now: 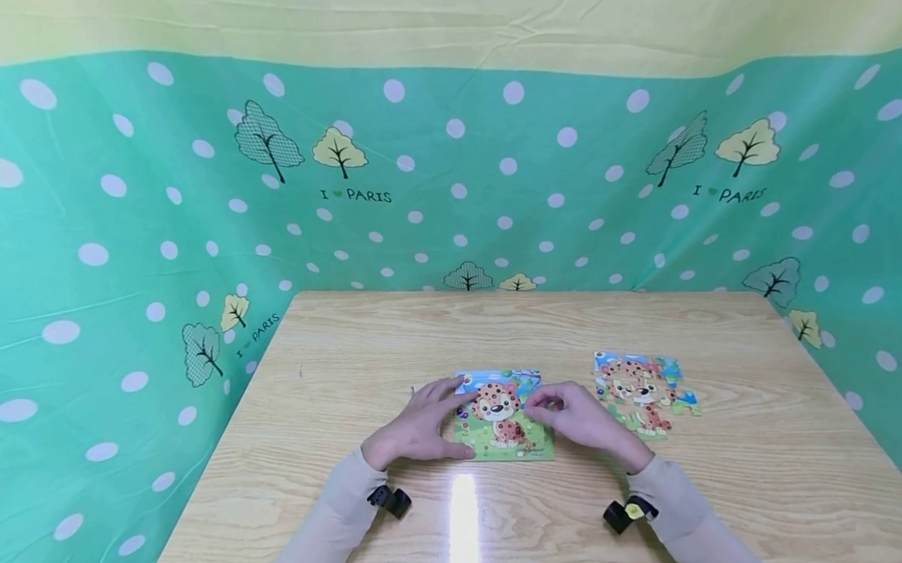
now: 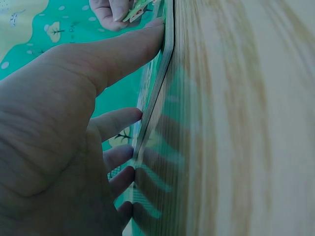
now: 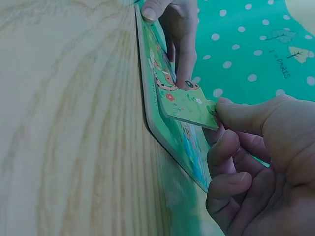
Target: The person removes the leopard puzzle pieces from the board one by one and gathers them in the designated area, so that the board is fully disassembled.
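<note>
A square puzzle board (image 1: pixel 506 447) with a spotted cartoon leopard cub on blue sky and green grass lies flat on the table. My left hand (image 1: pixel 421 424) is spread at its left side, thumb by the near edge, fingers reaching along the left part; the left wrist view shows the thumb (image 2: pixel 133 46) touching the board. My right hand (image 1: pixel 571 414) is over the board's right side. Between its thumb and forefinger it pinches a green puzzle piece (image 3: pixel 189 109) with flowers and a bit of spotted leopard, tilted above the board. In the head view the hand mostly hides that piece.
To the right, several puzzle pieces (image 1: pixel 626 383) lie together showing the same leopard picture, with gaps and uneven edges. They rest on the wood-grain table (image 1: pixel 374 337). A green dotted curtain (image 1: pixel 484 191) stands behind and along the sides. A bright light reflection crosses the near tabletop.
</note>
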Demonstrator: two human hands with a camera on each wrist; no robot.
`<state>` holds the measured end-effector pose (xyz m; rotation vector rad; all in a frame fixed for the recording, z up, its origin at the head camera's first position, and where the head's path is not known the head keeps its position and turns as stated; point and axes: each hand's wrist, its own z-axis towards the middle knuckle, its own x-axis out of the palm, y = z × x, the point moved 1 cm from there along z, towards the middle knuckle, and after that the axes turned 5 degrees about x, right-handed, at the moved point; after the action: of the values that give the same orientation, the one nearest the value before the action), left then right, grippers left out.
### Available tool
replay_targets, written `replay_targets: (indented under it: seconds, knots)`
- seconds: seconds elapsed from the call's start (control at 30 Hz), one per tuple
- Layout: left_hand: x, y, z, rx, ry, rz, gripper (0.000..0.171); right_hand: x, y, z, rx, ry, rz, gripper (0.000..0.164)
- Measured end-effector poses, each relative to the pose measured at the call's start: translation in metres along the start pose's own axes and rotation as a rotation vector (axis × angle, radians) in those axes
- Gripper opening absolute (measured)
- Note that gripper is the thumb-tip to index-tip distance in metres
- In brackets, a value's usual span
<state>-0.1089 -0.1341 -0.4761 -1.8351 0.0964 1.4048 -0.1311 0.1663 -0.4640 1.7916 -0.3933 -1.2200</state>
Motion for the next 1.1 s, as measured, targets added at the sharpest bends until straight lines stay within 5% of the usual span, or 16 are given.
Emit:
replay_targets:
  seconds: [1.1]
  knots:
    - [-0.001,0.000,0.000,0.005,0.001,0.000,0.092,-0.032,-0.030,-0.024,0.122,-0.064,0.042,0.021]
